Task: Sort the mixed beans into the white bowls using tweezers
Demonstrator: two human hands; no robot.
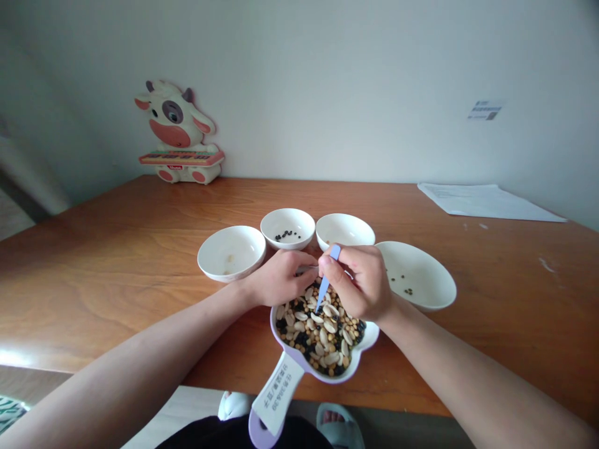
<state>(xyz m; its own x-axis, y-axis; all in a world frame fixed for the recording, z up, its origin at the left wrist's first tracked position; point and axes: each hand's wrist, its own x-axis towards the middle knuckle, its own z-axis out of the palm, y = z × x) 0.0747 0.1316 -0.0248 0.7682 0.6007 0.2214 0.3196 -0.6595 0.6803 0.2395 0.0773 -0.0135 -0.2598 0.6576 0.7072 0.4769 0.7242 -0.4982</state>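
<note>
A lilac and white handled dish (370,340), heaped with mixed peanuts, black beans and small yellowish beans, lies at the table's front edge. Its handle, carrying a printed label, points towards me. My right hand (358,277) is closed around light-blue tweezers (324,284), whose pointed tip dips among the peanuts and beans. Whether the tip grips a bean I cannot tell. My left hand (283,277) curls over the far left rim of the dish, fingers bent and partly hidden. Behind both hands stands a white bowl (287,215) with several black beans inside.
Another white bowl (231,234) is at the left, and a third white bowl (345,221) sits behind my right hand. At the right, a wider white bowl (435,274) holds several small dark beans. A cow toy keyboard (180,140) and paper sheets (486,199) lie near the wall.
</note>
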